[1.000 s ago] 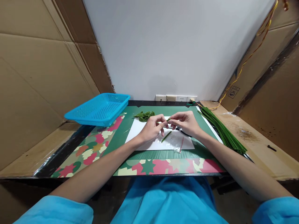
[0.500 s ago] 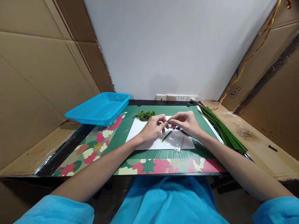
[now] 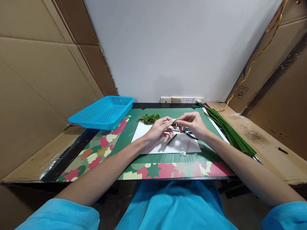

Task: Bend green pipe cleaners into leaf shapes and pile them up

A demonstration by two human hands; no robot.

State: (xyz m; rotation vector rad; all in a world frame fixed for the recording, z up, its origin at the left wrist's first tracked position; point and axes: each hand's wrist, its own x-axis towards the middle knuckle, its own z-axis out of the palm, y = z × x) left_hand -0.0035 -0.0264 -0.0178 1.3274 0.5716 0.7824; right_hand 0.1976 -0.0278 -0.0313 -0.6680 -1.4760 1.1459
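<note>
My left hand [image 3: 158,130] and my right hand [image 3: 193,124] meet above a white sheet [image 3: 144,130] on the green mat. Both pinch the same short green fuzzy stem piece [image 3: 173,122] between thumb and fingertips. A second short green stem piece [image 3: 172,139] lies on the sheet just below my hands. A clear plastic bag with a thin red strip [image 3: 186,148] rests on the sheet's near right part. Dark-handled scissors [image 3: 189,131] lie partly hidden under my right hand.
A small heap of bent green pieces [image 3: 149,118] lies behind the sheet. A long bundle of green stems [image 3: 227,131] runs along the mat's right side. A blue perforated basket [image 3: 103,111] sits at the left. Cardboard walls stand on both sides; wall sockets [image 3: 181,100] at the back.
Both hands have shifted slightly up and away, still pinching the small green piece. My left fingers have spread a little, and the scissors show more beneath my right hand.
</note>
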